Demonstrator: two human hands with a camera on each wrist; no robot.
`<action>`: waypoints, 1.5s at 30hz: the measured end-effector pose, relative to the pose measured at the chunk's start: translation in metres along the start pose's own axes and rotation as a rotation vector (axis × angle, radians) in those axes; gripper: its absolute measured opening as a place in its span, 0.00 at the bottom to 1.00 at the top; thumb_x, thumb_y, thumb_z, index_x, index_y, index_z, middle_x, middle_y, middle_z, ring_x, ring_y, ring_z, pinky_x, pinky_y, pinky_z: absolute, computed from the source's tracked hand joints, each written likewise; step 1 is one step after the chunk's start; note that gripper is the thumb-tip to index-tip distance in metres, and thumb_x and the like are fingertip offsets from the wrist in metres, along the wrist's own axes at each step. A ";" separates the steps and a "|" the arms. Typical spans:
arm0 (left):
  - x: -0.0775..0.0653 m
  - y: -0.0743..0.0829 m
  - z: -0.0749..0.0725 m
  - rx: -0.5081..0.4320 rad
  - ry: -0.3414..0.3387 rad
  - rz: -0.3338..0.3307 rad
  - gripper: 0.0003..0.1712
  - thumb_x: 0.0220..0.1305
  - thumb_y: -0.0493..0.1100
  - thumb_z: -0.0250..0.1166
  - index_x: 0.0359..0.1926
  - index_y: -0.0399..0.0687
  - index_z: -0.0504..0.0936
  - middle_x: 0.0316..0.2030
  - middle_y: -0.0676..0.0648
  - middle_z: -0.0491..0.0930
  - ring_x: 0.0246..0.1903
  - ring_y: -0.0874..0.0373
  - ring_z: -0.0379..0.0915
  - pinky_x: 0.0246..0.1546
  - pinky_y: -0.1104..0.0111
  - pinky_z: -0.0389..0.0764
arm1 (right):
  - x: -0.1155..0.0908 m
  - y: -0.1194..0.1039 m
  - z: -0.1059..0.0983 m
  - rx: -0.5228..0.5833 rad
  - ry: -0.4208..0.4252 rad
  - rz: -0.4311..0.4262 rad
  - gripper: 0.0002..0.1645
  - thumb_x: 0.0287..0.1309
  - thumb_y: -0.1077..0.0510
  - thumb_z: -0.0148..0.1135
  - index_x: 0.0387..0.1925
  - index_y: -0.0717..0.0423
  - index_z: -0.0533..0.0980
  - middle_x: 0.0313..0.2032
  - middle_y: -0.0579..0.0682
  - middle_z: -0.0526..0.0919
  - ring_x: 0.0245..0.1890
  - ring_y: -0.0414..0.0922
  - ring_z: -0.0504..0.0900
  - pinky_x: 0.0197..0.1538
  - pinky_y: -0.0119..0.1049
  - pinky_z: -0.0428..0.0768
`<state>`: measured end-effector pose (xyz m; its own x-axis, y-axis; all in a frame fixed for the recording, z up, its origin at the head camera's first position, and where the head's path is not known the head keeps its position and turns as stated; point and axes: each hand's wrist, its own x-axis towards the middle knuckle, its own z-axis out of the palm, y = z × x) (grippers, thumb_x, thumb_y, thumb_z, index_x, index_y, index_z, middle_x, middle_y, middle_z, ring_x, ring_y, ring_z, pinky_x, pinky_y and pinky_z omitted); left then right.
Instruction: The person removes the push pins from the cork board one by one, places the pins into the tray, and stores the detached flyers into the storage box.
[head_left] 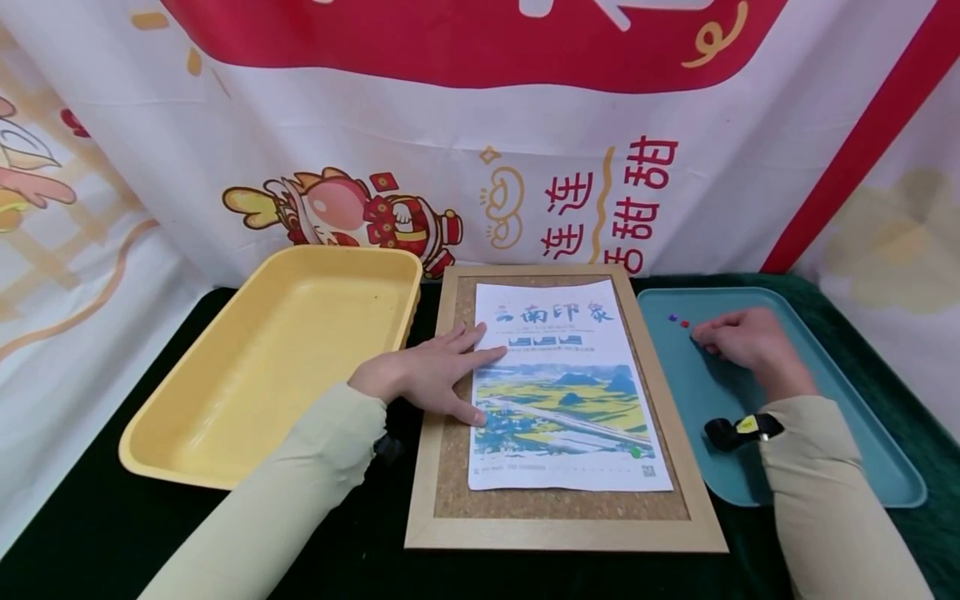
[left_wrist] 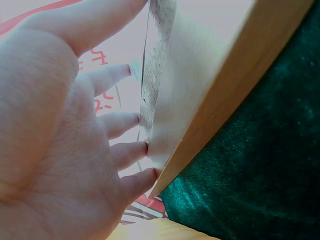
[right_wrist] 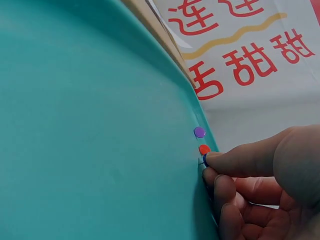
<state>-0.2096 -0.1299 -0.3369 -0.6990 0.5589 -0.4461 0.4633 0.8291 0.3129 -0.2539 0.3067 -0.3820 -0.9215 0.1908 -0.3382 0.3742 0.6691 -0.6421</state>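
Paper (head_left: 566, 333) printed with blue lettering and a blue, green and yellow landscape lies on the cork panel (head_left: 525, 505) of a wooden frame (head_left: 562, 534), with a margin of bare cork along its left and lower sides. A small green dot (head_left: 636, 452) shows near the paper's lower right corner; whether it is a tack head is too small to tell. The left hand (head_left: 438, 371) grasps nothing: its spread fingers and thumb rest over the paper's left edge, across the left side of the frame. The right hand (head_left: 742, 337) is over the far left part of a blue-green tray (head_left: 678, 375), pinching a blue tack (right_wrist: 204, 159) between thumb and forefinger, its point showing in the right wrist view. An orange-red tack (right_wrist: 204, 149) sits just beside the pinched one, and a purple tack (right_wrist: 200, 132) lies near it, both inside the tray by its rim. A black strap with a yellow label (head_left: 746, 426) is round the right wrist. To the left of the frame stands a yellow tray (head_left: 300, 350). Everything rests on a table (head_left: 360, 550) covered in dark green cloth, before a white and red printed backdrop (head_left: 375, 125).
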 end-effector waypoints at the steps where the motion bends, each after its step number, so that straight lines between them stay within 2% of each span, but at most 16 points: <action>1: 0.000 0.000 0.000 0.002 0.001 0.001 0.56 0.68 0.67 0.69 0.87 0.68 0.48 0.87 0.47 0.29 0.86 0.40 0.21 0.84 0.40 0.41 | 0.000 -0.001 0.000 -0.003 0.003 0.006 0.28 0.80 0.48 0.54 0.67 0.65 0.76 0.58 0.66 0.77 0.53 0.58 0.73 0.50 0.45 0.75; 16: -0.001 0.001 0.002 -0.001 0.006 0.005 0.57 0.68 0.67 0.70 0.87 0.67 0.48 0.87 0.46 0.29 0.86 0.39 0.22 0.84 0.41 0.42 | -0.001 -0.002 0.002 -0.013 0.026 0.034 0.28 0.79 0.46 0.56 0.63 0.66 0.78 0.52 0.64 0.80 0.53 0.58 0.73 0.49 0.44 0.75; 23: 0.000 0.002 0.004 0.003 0.003 0.010 0.56 0.67 0.68 0.69 0.87 0.67 0.49 0.87 0.46 0.29 0.86 0.39 0.22 0.84 0.40 0.42 | -0.002 -0.001 0.003 -0.024 0.035 0.045 0.28 0.79 0.47 0.56 0.64 0.66 0.78 0.54 0.65 0.80 0.53 0.58 0.74 0.50 0.45 0.75; 32: 0.000 0.003 0.002 0.006 0.004 0.011 0.57 0.68 0.67 0.69 0.87 0.67 0.48 0.87 0.46 0.29 0.86 0.39 0.22 0.84 0.41 0.42 | -0.001 -0.003 0.003 -0.033 0.061 0.053 0.27 0.78 0.47 0.56 0.61 0.66 0.80 0.47 0.61 0.83 0.50 0.56 0.75 0.49 0.45 0.75; 45: -0.002 0.000 0.000 0.005 0.002 0.025 0.56 0.69 0.66 0.69 0.87 0.66 0.48 0.87 0.45 0.29 0.86 0.38 0.21 0.84 0.39 0.41 | 0.000 -0.005 0.003 -0.025 0.050 0.061 0.27 0.79 0.47 0.56 0.64 0.65 0.78 0.55 0.64 0.80 0.54 0.58 0.73 0.51 0.46 0.74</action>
<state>-0.2080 -0.1307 -0.3357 -0.6884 0.5791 -0.4368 0.4828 0.8152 0.3199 -0.2556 0.3014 -0.3807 -0.9014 0.2669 -0.3410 0.4276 0.6731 -0.6035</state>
